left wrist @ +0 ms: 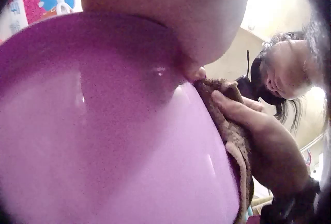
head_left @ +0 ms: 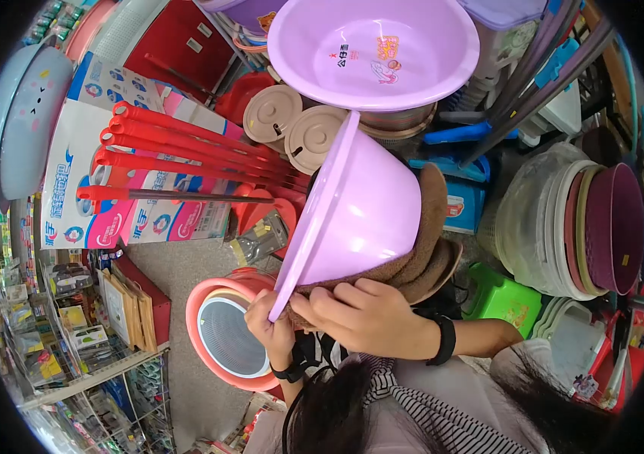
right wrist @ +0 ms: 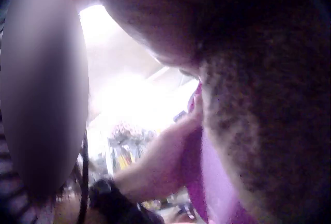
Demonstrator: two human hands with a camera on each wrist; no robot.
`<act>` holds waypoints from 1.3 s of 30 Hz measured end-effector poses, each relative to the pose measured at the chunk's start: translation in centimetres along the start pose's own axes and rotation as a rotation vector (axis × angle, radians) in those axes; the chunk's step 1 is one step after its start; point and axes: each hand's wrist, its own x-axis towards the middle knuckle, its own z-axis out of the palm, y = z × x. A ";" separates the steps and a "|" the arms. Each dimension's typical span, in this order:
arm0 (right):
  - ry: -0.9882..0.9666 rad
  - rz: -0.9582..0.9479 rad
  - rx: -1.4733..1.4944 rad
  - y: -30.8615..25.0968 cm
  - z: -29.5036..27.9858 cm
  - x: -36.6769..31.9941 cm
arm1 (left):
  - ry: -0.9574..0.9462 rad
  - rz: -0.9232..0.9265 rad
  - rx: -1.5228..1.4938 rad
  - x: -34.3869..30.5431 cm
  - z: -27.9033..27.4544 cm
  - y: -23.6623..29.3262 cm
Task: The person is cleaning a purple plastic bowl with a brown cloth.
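A light purple plastic basin (head_left: 364, 216) is held tilted on its side in front of the person. My left hand (head_left: 269, 331) grips its rim at the near lower end. A fuzzy brown cloth (head_left: 434, 216) lies along the basin's outer wall and hangs in folds past its base. With bent fingers, my right hand (head_left: 367, 318) holds the cloth against the wall close to the rim. In the left wrist view the basin's smooth inside (left wrist: 129, 131) fills much of the picture, and the right thumb lies over the cloth (left wrist: 232, 131).
Another purple basin (head_left: 375, 53) sits on a stack ahead. Red-handled poles (head_left: 186, 144) lean at left before printed cartons (head_left: 72, 181). Pink and white tubs (head_left: 235, 333) stand on the floor below. At right are a green stool (head_left: 500, 299) and stacked buckets (head_left: 613, 227).
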 end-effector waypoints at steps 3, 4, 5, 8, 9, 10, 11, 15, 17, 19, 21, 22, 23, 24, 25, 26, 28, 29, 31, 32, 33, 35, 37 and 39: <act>-0.009 -0.010 -0.047 0.4 -0.2 -0.4 | -0.144 0.064 0.024 0.8 -0.1 1.3; -0.030 0.045 -0.044 0.7 -0.7 -0.3 | -0.139 0.062 0.024 0.6 -0.2 1.2; -0.010 0.125 0.002 1.4 -1.2 -0.1 | -0.145 0.085 0.035 0.4 -0.3 1.0; 0.195 0.316 0.053 4.8 -1.6 0.9 | -0.146 0.128 0.014 0.2 -0.8 -0.2; 0.233 0.437 0.219 6.0 -1.3 1.0 | -0.142 0.146 -0.014 0.0 -1.1 -0.6; 0.270 0.556 0.387 6.8 -1.0 1.0 | -0.142 0.144 -0.018 -0.2 -1.4 -0.8; 0.260 0.567 0.474 6.9 -1.5 1.2 | -0.146 0.126 -0.031 -0.4 -1.7 -1.0; 0.258 0.336 0.146 5.0 -0.9 0.8 | -0.166 -0.023 -0.074 0.0 -2.7 0.1; 0.231 0.241 0.152 4.2 -0.6 0.7 | -0.192 -0.070 -0.025 0.3 -3.0 1.8; 0.193 0.197 0.163 3.3 -0.7 0.5 | -0.229 -0.081 0.061 1.0 -2.5 4.6; 0.146 0.075 0.205 3.0 -0.7 0.3 | -0.275 -0.112 0.195 1.7 -2.4 5.4; 0.145 0.073 0.212 3.2 -0.9 0.4 | -0.272 -0.115 0.200 1.7 -2.7 5.0; 0.099 0.069 0.260 3.7 -1.2 0.5 | -0.292 -0.015 0.186 1.8 -3.0 4.0; 0.051 0.066 0.306 4.3 -1.6 0.7 | -0.315 0.085 0.171 1.8 -3.2 3.2; 0.015 0.119 0.261 4.6 -2.3 1.2 | -0.303 0.034 0.118 1.4 -3.1 2.9; 0.014 0.123 0.262 5.2 -2.0 1.5 | -0.306 0.030 0.118 1.1 -3.1 2.7; 0.104 0.375 0.323 6.1 -1.2 1.8 | -0.365 -0.012 0.022 0.9 -2.7 2.8; 0.128 0.397 0.297 5.7 -0.9 2.0 | -0.356 -0.031 0.059 0.9 -2.6 3.0; 0.119 0.308 0.234 4.2 -0.7 2.4 | -0.321 -0.027 0.029 1.0 -2.3 3.6; 0.113 0.220 0.172 3.4 -0.6 2.3 | -0.287 -0.021 0.000 1.2 -2.0 4.1; 0.066 0.138 0.121 2.6 -0.3 1.7 | -0.285 -0.023 0.004 1.1 -1.8 4.0; 0.019 0.015 0.102 1.2 -0.4 1.0 | -0.210 -0.022 0.085 1.0 -1.5 3.7; -0.019 -0.210 -0.014 0.3 0.0 -0.4 | -0.213 -0.005 0.091 1.5 -1.6 4.0; -0.061 -0.254 -0.011 0.7 -0.2 -1.3 | -0.215 0.012 0.095 1.6 -1.5 4.1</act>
